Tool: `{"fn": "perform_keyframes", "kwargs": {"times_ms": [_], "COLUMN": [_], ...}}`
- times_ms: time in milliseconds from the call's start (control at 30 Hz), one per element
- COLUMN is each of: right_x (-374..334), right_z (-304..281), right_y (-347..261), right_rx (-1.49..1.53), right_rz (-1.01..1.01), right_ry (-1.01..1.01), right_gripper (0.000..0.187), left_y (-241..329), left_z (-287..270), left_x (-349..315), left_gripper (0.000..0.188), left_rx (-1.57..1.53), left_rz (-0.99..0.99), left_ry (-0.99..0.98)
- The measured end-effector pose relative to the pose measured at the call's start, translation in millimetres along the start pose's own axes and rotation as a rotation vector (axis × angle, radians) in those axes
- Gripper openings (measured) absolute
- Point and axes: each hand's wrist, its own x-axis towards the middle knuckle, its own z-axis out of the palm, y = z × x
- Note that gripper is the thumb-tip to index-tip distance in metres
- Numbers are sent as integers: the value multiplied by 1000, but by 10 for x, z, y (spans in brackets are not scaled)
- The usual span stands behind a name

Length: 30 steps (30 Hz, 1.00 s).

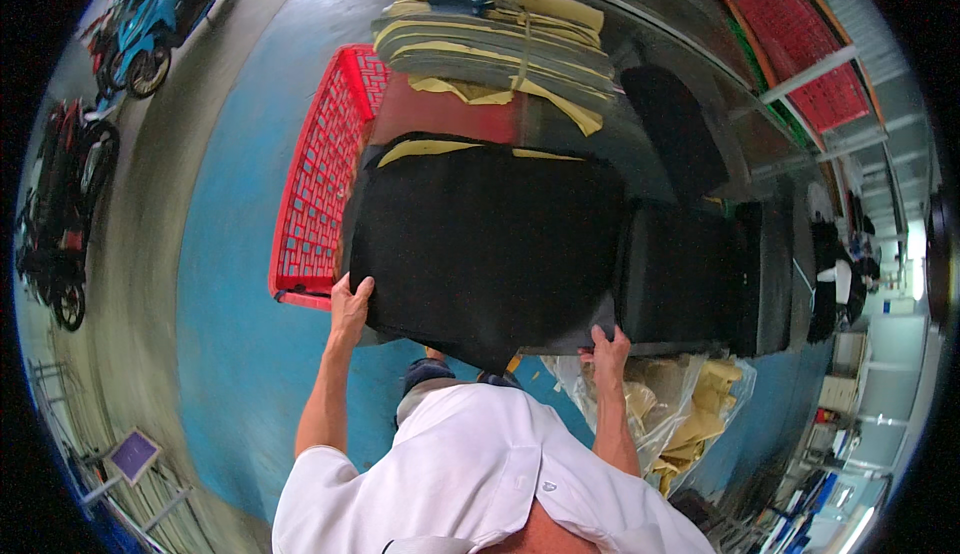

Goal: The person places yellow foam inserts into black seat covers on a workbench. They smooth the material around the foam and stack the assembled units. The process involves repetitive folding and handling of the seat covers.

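Observation:
A wide black sheet of material (pixel 490 244) lies in front of me, with yellowish edges showing along its far side. My left hand (pixel 350 306) is closed on its near left edge, thumb on top. At the near right corner my right hand (pixel 606 342) pinches the same sheet between thumb and fingers. Beyond the sheet sits a tied stack of grey and yellow layered pieces (pixel 490 49). What supports the black sheet is mostly hidden beneath it.
To the left stands a red plastic crate (pixel 318 174) on the blue floor. More black material (pixel 680 274) lies to the right, with a clear plastic bag of yellowish scraps (pixel 690 409) below it. Motorbikes (pixel 65 214) are parked far left; a rack holds red crates (pixel 800 49).

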Motion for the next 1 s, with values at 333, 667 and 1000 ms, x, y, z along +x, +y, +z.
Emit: {"fn": "perform_keyframes", "kwargs": {"times_ms": [333, 667, 1000], "right_x": [-290, 362, 1929], "right_z": [17, -1837, -4039], "right_y": [-1040, -1297, 265], "right_rx": [-61, 421, 448], "right_rz": [-287, -432, -61], "right_ry": [64, 421, 633], "right_gripper": [31, 30, 26], "left_y": [386, 549, -533], "left_z": [164, 2226, 4469], "left_x": [-262, -586, -1028], "left_gripper": [30, 20, 21], "left_rx": [194, 2, 41], "left_rz": [231, 380, -134], "left_ry": [102, -3, -304]}}
